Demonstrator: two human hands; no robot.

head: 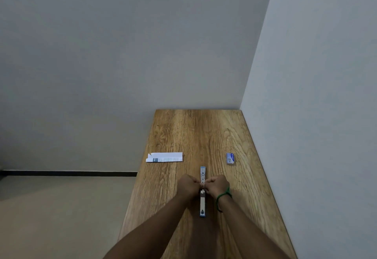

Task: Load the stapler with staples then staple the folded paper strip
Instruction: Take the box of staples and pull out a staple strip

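A blue and silver stapler (202, 201) lies swung fully open in a straight line down the middle of the wooden table (234, 132). My left hand (187, 185) and my right hand (217, 185) meet over its hinge, fingertips pinched together at the metal channel. Whatever sits between the fingertips is too small to make out. The folded paper strip (164, 157), white with printed text, lies flat at the far left near the table's edge. A small blue staple box (230, 158) rests at the far right.
The narrow table runs along a white wall (316, 116) on its right and ends at a grey wall behind. Its left edge drops to a beige floor (61, 207). A green band circles my right wrist (223, 196).
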